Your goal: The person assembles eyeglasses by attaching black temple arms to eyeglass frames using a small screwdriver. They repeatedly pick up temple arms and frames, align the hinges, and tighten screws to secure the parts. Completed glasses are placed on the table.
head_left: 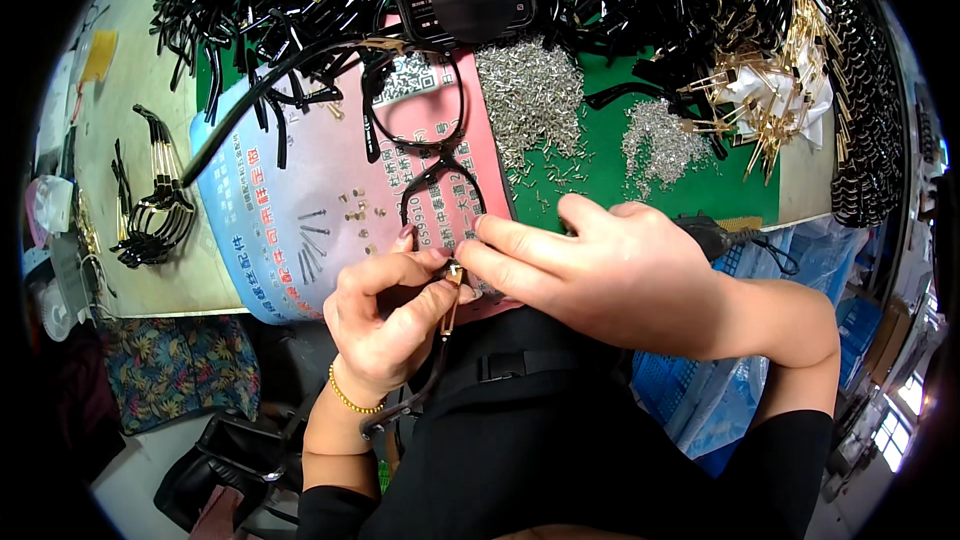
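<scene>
A black eyeglass frame (466, 105) stands over the printed sheet, one temple stretching to the upper left. Close to my body, my left hand (375, 320) pinches a second temple arm (447, 320) near its gold-coloured hinge end. That arm's dark curved tip hangs down past my wrist. From the right, my right hand (620, 265) closes its fingers on the frame's near corner, against the hinge. My right thumb and whatever tiny piece may lie between the fingertips are hidden. Small brass-coloured pieces (358, 215) and several thin metal pins (314, 240) lie left of the frame.
A phone (410, 15) stands at the back among heaped black temples (280, 0). Silver screws form a large pile (535, 105) and a smaller one (660, 145) on the green mat (600, 195). Gold-coloured temple parts (775, 125) lie right; bundled temples (160, 210) left. A dark tool (705, 237) sits beyond my right hand.
</scene>
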`<state>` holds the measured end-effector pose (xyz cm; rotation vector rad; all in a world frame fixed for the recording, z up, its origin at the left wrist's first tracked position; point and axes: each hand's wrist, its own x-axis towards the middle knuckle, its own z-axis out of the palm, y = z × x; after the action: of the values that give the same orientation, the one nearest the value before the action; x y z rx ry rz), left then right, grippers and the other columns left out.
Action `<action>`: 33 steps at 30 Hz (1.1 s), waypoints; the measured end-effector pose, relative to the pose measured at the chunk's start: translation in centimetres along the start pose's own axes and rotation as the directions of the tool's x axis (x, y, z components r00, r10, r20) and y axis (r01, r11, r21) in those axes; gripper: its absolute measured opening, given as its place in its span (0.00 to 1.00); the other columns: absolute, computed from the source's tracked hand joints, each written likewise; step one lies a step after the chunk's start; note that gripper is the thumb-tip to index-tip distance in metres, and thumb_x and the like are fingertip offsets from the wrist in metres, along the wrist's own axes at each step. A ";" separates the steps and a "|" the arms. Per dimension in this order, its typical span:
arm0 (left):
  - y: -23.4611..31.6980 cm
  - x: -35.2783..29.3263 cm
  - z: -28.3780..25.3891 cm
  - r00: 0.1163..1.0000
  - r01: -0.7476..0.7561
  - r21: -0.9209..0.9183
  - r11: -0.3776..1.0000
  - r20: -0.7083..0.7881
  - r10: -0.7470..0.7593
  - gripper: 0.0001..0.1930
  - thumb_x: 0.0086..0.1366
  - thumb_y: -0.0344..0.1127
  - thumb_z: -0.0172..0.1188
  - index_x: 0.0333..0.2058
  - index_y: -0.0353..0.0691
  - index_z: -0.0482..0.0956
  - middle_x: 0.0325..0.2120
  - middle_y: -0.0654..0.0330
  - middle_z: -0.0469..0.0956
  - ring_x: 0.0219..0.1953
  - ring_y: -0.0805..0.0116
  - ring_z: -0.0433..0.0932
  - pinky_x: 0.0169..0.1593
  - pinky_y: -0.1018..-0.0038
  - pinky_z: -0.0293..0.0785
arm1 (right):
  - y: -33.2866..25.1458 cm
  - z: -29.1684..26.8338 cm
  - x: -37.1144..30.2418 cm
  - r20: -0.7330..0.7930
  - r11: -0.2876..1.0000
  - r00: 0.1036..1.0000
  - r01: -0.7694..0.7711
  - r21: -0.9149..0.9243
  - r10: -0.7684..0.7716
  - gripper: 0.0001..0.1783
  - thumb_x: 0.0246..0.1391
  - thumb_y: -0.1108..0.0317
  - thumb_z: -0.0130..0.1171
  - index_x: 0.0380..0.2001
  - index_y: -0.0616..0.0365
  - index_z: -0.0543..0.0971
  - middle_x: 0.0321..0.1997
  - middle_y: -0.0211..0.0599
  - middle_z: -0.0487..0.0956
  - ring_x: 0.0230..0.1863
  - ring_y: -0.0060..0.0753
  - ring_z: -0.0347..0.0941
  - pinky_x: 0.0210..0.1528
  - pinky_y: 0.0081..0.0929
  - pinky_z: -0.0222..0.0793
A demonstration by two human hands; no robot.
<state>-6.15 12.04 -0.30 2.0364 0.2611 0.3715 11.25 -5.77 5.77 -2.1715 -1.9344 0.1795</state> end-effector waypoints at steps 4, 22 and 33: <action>-0.4 0.6 0.4 0.989 -0.139 0.032 0.990 -0.044 0.141 0.15 0.48 0.24 0.79 0.33 0.41 0.83 0.39 0.56 0.76 0.33 0.65 0.84 0.47 0.67 0.86 | 0.2 0.1 -0.1 -0.030 0.997 0.999 0.016 -0.071 -0.019 0.24 0.52 0.61 0.62 0.54 0.49 0.80 0.54 0.24 0.80 0.30 0.26 0.75 0.20 0.17 0.70; -1.1 6.1 -11.3 0.845 0.413 0.654 0.634 -0.535 0.002 0.15 0.64 0.48 0.68 0.37 0.42 0.83 0.26 0.56 0.82 0.30 0.53 0.83 0.34 0.61 0.76 | 2.4 -0.9 -11.0 -0.184 0.647 0.662 -0.570 0.506 0.727 0.10 0.68 0.69 0.57 0.47 0.64 0.76 0.36 0.37 0.76 0.37 0.28 0.71 0.42 0.25 0.69; -6.9 6.4 -25.8 0.987 0.006 0.890 0.457 -0.077 0.138 0.38 0.47 0.65 0.73 0.45 0.38 0.78 0.34 0.52 0.81 0.45 0.49 0.80 0.67 0.47 0.63 | 6.5 0.1 -14.1 -0.453 0.749 0.669 -0.662 -0.004 0.589 0.15 0.59 0.65 0.66 0.46 0.57 0.76 0.41 0.49 0.80 0.40 0.57 0.79 0.40 0.42 0.74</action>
<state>-9.89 38.49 6.05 3.1018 0.5555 0.4863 15.77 -20.43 3.17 -2.6333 -0.9293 -0.3462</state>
